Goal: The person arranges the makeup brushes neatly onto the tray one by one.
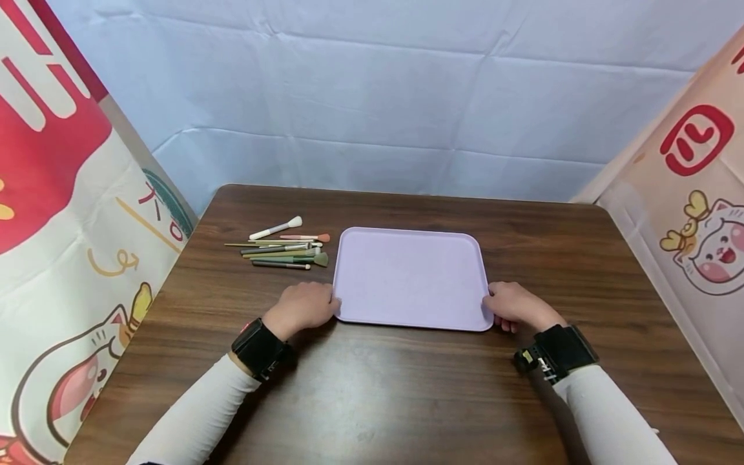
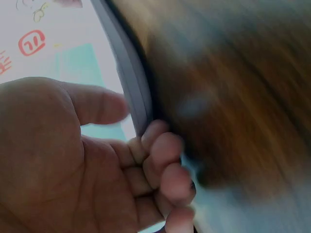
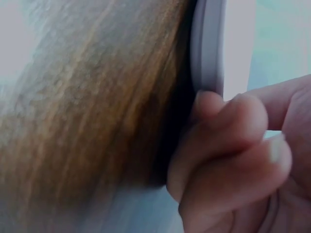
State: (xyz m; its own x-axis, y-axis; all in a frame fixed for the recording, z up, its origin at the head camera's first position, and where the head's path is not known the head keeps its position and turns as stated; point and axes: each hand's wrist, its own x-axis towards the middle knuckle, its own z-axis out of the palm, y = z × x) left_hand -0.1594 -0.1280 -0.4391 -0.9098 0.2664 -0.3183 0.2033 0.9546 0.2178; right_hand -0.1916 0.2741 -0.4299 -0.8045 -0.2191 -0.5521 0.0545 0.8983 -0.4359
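Observation:
A pale lilac rectangular tray (image 1: 409, 278) with rounded corners lies over the middle of the brown table in the head view. My left hand (image 1: 306, 305) grips its left side near the front corner. On the opposite side, my right hand (image 1: 517, 305) holds the edge by the front right corner. In the left wrist view the thumb is on the inner side of the tray rim (image 2: 133, 73), with curled fingers on the outer side. The right wrist view shows fingers curled at the tray's outer wall (image 3: 210, 53), the thumb partly hidden behind them.
Several makeup brushes (image 1: 285, 250) lie in a loose group left of the tray, handles mostly pointing left. The wood-grain table (image 1: 383, 394) reaches back to a pale blue cloth (image 1: 372, 97). Printed cloths hang at left (image 1: 64, 271) and right (image 1: 697, 213).

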